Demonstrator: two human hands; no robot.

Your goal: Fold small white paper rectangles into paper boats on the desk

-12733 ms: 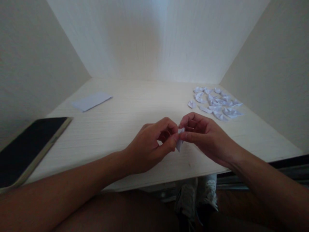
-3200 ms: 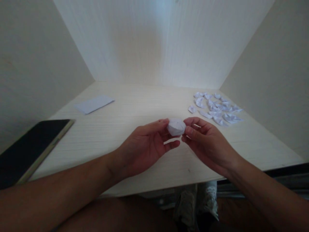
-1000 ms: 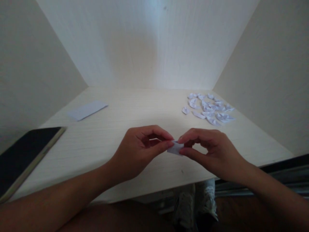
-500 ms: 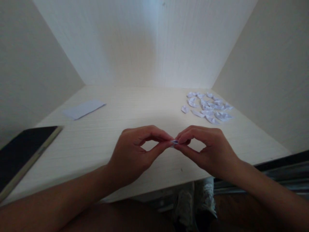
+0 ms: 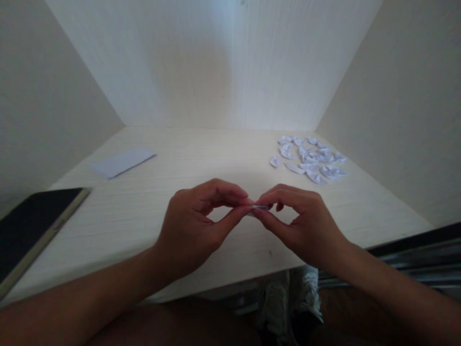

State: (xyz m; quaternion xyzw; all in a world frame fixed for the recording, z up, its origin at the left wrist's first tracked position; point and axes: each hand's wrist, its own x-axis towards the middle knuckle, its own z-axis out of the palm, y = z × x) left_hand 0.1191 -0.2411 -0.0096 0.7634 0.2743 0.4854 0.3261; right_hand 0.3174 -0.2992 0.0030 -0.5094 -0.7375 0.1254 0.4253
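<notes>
Both hands meet above the near middle of the pale wooden desk. My left hand pinches one end of a small folded white paper piece between thumb and fingertips. My right hand pinches its other end the same way. The paper is pressed flat, and only a thin edge shows between the fingertips. Both hands hover a little above the desk surface.
A heap of several small folded white paper pieces lies at the back right. A flat white paper slip lies at the back left. A dark tablet rests at the left edge. Pale walls enclose the desk on three sides.
The paper, open and rounded 3.2 s ago, has been flattened to a thin edge between both pinches. Over the last second the hands rose slightly.
</notes>
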